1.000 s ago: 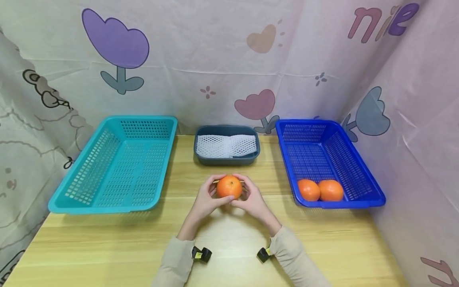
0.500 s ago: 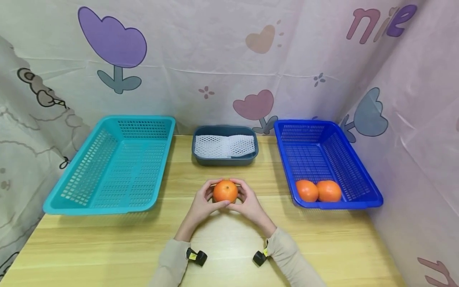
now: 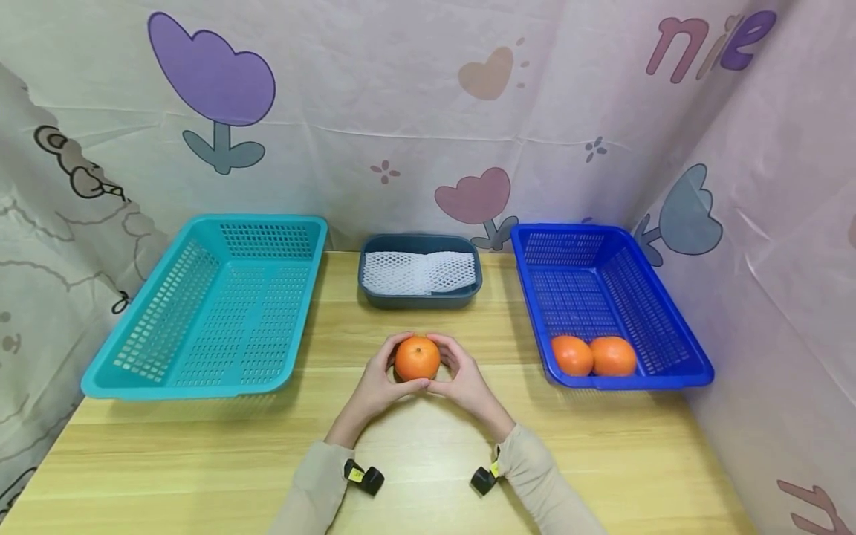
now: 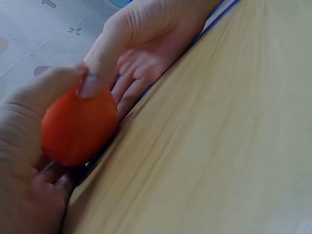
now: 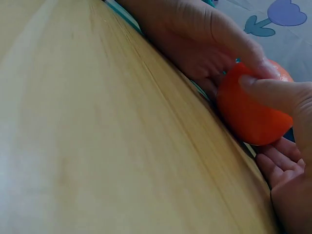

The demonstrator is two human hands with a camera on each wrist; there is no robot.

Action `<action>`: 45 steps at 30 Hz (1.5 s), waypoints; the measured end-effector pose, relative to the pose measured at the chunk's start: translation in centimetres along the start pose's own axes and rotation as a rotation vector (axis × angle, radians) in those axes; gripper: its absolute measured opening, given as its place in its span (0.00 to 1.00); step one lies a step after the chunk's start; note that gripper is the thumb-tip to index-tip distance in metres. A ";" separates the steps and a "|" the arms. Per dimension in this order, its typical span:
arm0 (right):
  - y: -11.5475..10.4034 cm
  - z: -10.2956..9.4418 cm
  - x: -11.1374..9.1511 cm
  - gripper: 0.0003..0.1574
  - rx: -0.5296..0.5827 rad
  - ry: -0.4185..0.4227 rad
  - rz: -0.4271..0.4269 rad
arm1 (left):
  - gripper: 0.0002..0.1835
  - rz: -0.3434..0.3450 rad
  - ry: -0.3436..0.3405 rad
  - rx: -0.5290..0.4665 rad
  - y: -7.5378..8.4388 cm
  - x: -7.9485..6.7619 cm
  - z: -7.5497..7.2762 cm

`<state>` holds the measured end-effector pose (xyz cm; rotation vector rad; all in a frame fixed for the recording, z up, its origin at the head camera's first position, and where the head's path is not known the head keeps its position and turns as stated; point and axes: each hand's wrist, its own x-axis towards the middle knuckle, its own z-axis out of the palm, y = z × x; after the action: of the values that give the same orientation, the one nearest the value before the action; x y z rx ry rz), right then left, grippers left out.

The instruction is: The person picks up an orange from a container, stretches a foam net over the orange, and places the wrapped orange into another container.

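Observation:
In the head view, a round orange [image 3: 417, 358], its small stem spot facing up, is held between both hands close over the middle of the table. My left hand [image 3: 377, 383] curves round its left side, and my right hand [image 3: 464, 380] cups the right. Both thumbs meet at the near side of the fruit. The left wrist view shows the orange [image 4: 80, 126] with a thumb from each hand pressed on its upper part. From the right wrist, the fingers of my right hand [image 5: 287, 161] appear under and beside the fruit.
A turquoise basket [image 3: 307, 312] stands on the left of the wooden table [image 3: 428, 461]. At the back, a dark grey-blue tray [image 3: 421, 302] holds white foam netting [image 3: 417, 273]. Two more oranges [image 3: 613, 356] lie in the blue basket [image 3: 675, 319] at right. Printed cloth hangs behind.
The hands and the orange have shifted slightly left and toward the person, and the fruit has turned a little. Baskets and tray keep their places, apart from a small camera shift.

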<state>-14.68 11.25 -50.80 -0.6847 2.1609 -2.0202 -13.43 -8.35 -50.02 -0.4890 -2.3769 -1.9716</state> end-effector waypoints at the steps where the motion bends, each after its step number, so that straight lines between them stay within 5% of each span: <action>1: 0.5 -0.1 0.0 0.49 0.006 -0.002 -0.004 | 0.42 -0.005 -0.002 0.003 0.5 -0.1 0.0; 9: -0.4 -0.5 1.1 0.40 0.108 0.080 -0.074 | 0.40 -0.014 0.001 0.004 2.3 -0.1 -0.4; 14: -2.7 -0.6 3.7 0.22 -0.045 0.205 -0.145 | 0.40 0.009 -0.011 0.000 2.1 0.0 -0.4; 19: -5.0 -1.1 7.5 0.17 -0.286 0.247 -0.198 | 0.40 0.019 -0.014 -0.006 2.1 0.1 -0.2; 26: -5.4 -1.6 12.4 0.17 -0.651 0.083 -0.122 | 0.40 0.010 -0.003 0.009 2.2 0.1 0.0; 32: -4.8 -1.3 15.1 0.20 -0.840 -0.062 -0.026 | 0.40 0.024 -0.004 0.020 1.9 0.1 -0.2; 45: -3.6 -1.3 17.6 0.28 -0.818 -0.101 0.150 | 0.40 0.023 -0.014 0.004 1.3 0.0 -0.2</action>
<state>-30.00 5.47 -43.24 -0.6352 2.8367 -0.9482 -13.15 -8.34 -48.78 -0.5297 -2.3718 -1.9604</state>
